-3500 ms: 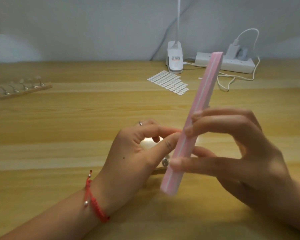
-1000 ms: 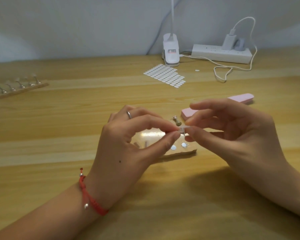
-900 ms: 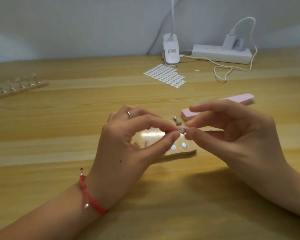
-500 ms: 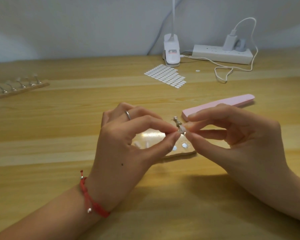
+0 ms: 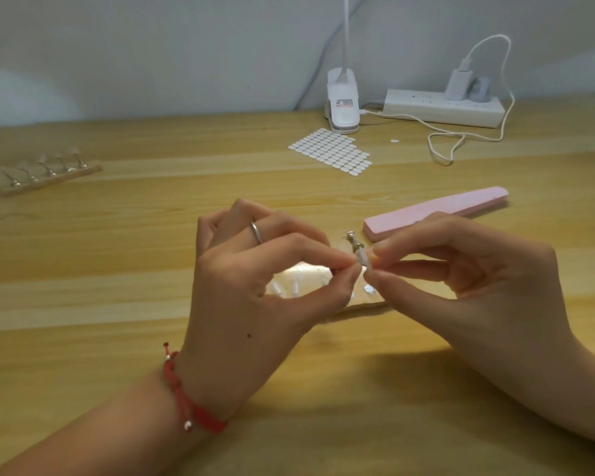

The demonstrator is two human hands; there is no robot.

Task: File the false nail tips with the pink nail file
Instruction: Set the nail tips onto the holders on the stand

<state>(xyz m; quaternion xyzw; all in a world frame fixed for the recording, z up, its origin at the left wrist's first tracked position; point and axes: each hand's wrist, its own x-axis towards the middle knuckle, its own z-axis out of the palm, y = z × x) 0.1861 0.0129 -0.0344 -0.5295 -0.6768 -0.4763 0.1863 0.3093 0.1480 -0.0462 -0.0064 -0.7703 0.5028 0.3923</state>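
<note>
Since a few seconds back the long pink foam nail file [image 5: 437, 211] has left the right hand and now lies flat on the light wooden table [image 5: 117, 269], just behind that hand's fingers, angled off to the back right. Over the last second barely anything shifted, both hands have kept pinching the same tiny thing. The left hand [image 5: 255, 286] has its thumb and index finger closed on a small pale false nail tip [image 5: 362, 259]. The right hand [image 5: 478, 286] pinches it from the other side with its thumb and first fingers, so the fingertips of the two hands nearly meet. A little silver metal stand [image 5: 352, 238] pokes up right behind the tip; can't tell if they're joined. Under the hands sits a glossy wooden holder strip [image 5: 310, 273] carrying a couple more pale nail tips [image 5: 276, 288], mostly hidden. Far left is a second wooden strip with silver stands [image 5: 49, 178]. Further back lie a sheet of white oval stickers [image 5: 330, 151], a white clip lamp base [image 5: 342, 104] and a white power strip [image 5: 443, 108]. Red cord bracelet [image 5: 186, 396] on the left wrist, thin silver ring [image 5: 256, 231] on that hand.
</note>
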